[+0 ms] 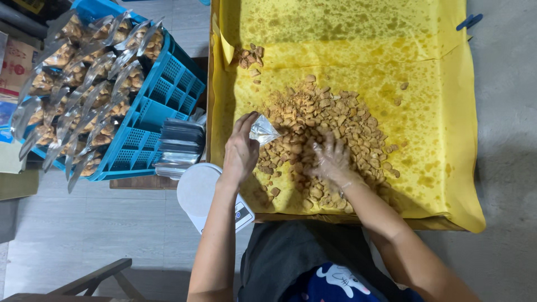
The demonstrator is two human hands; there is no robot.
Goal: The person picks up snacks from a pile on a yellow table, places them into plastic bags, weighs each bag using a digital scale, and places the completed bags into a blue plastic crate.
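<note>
The left hand [240, 150] pinches a small clear bag [263, 131] at its two o'clock, fingers closed on the crinkled plastic. The right hand [333, 159], in a thin clear glove, lies spread on the pile of lumpy tan snack pieces [321, 120], on oil-stained yellow paper [436, 112]. At nine o'clock stands a blue lattice crate [168, 95] of filled bags [84, 84], flat silvery pouches [179, 145] beside it; a round white scale [197, 193] sits at seven.
</note>
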